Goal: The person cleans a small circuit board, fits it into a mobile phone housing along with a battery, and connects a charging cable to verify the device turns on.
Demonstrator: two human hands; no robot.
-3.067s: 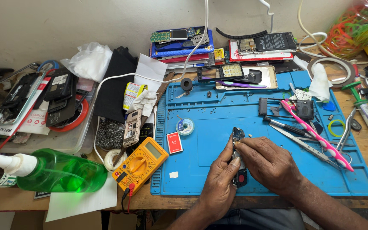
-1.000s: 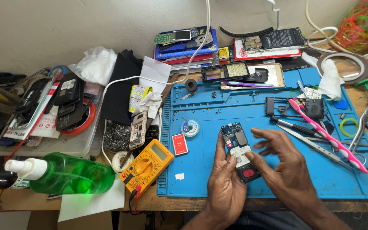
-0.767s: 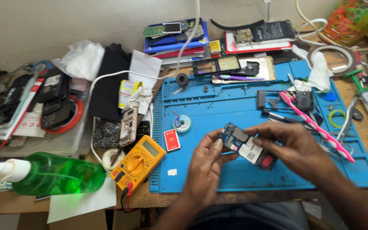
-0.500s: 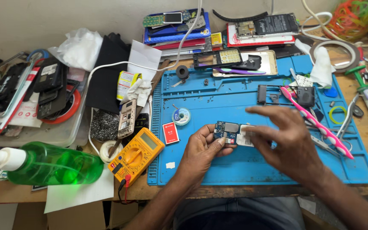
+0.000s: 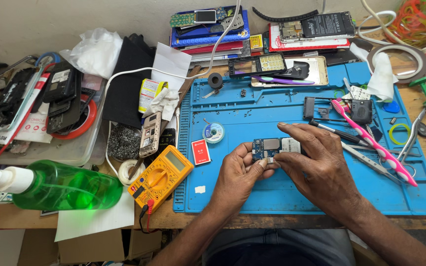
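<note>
Blue silicone work mat (image 5: 282, 197), laid on a wooden counter (image 5: 422, 106), crowded with small parts. Item in hand: a small phone circuit board (image 5: 274, 147), blue with metal shields, held level just above the mat's middle. Left hand (image 5: 240, 172): fingers curled under the board's left end, thumb laid along its near edge, pinching it. Right hand (image 5: 321, 165): fingers arched over the board's right end, fingertips pressing its far edge and thumb meeting it from below.

On the mat, left of the hands: a red card (image 5: 201, 151) and a small solder-wick spool (image 5: 213, 132). To the right: a pink toothbrush (image 5: 373, 143) lying diagonally, with tweezers (image 5: 371, 160) just beside it.

Off the mat's left edge: a yellow multimeter (image 5: 161, 177), tilted, and a green spray bottle (image 5: 60, 186) lying on its side. Behind these, a clear tray (image 5: 75, 152) of dark phone shells. Along the wall: stacked phone parts and a black battery (image 5: 329, 23).
</note>
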